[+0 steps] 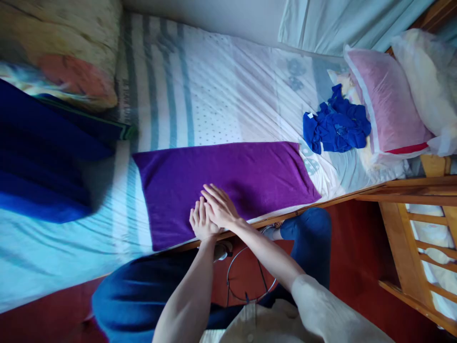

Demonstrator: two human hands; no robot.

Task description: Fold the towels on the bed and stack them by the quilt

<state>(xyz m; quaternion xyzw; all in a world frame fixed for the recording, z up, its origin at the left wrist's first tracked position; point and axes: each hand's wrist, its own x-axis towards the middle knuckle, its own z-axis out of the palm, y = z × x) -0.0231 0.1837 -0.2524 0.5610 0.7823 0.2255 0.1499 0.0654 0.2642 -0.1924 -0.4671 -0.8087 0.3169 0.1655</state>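
Note:
A purple towel [250,176] lies flat along the near edge of the bed [214,95], folded into a long strip. My left hand [200,223] rests flat on the towel's near edge with its fingers stretched out. My right hand [220,207] lies partly over the left one, fingers extended and pressed on the purple cloth. Neither hand grips anything.
A crumpled blue garment [335,126] lies near a pink pillow [387,112] and a white pillow [426,81] at the right. A dark blue blanket [43,162] and a patterned cushion [60,52] sit left. A wooden bed frame [414,224] stands right, above red floor [357,257].

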